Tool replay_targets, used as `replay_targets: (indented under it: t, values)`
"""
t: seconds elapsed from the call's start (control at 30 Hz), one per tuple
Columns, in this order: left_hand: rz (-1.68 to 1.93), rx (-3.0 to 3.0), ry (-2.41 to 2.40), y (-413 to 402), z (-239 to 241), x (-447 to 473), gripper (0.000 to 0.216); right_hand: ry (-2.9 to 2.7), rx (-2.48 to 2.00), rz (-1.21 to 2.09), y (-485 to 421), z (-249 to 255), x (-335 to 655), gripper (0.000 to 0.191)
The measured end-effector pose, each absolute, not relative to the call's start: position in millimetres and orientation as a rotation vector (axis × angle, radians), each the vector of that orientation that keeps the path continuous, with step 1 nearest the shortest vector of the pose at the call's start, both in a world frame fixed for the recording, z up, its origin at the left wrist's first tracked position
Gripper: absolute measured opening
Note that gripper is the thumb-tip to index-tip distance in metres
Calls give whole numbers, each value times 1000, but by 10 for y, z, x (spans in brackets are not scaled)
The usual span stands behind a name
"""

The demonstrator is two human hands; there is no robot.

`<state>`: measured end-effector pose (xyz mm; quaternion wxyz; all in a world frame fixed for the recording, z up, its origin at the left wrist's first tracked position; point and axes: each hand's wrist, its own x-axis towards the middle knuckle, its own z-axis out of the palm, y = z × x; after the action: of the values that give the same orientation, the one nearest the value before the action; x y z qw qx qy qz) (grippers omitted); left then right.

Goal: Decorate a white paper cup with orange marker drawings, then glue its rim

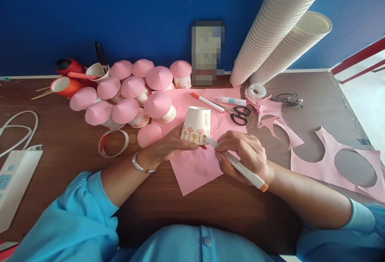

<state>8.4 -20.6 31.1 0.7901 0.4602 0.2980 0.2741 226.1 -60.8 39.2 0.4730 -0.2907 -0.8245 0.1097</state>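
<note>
A white paper cup [197,119] is held upside down in my left hand [176,143], its wider rim at the bottom. Orange and olive flowers are drawn around its lower part, and a patterned patch shows higher up on the right. My right hand [243,153] grips a white marker [245,173] with an orange end, its tip at the cup's lower right edge. Beneath both hands lies pink paper [195,173]. Close behind the cup are another marker [207,102], a glue stick [231,100] and black-handled scissors [239,114].
Several decorated cups with pink cone tops [158,104] stand at the back left. Tall paper cup stacks [273,29] lean by the blue wall, near a phone [206,53]. Pink offcuts [327,165] lie right; a tape roll [112,143] and power strip [21,181] sit left.
</note>
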Motion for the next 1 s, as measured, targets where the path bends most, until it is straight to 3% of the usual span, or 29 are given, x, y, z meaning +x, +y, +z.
replay_targets:
  t: [1.0]
  values:
    - [588,1037,646,-213,277,51,24,-2039,-801,232,-630,422,2272,18]
